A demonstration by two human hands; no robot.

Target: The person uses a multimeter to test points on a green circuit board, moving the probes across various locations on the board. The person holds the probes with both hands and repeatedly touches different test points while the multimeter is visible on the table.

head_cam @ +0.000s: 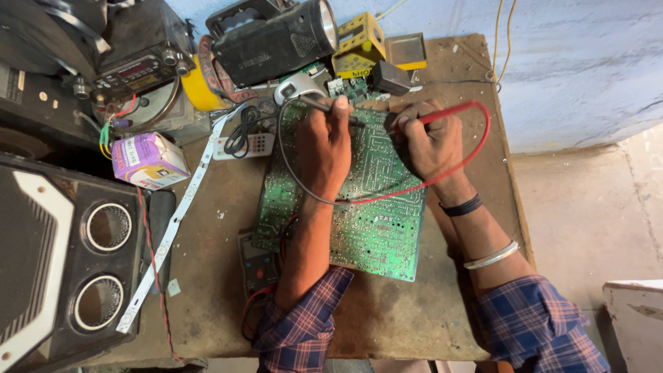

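I am in a small electronics repair workshop. My worn wooden desk (pixel 414 318) is crowded with a bare green circuit board (pixel 376 228), a multimeter (pixel 257 266) with red and black leads, a big black speaker cabinet (pixel 62 262), a car stereo unit (pixel 135 72), a black torch (pixel 273 38) and an LED strip (pixel 173 228), under a rough blue-painted wall (pixel 573 62).

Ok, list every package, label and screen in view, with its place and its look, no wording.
Small carton: left of the circuit board, boxy, purple and white with a yellow side.
Display panel: top left on a black unit, small, red-lit.
Multimeter: under the left forearm, dark; its screen is hidden.
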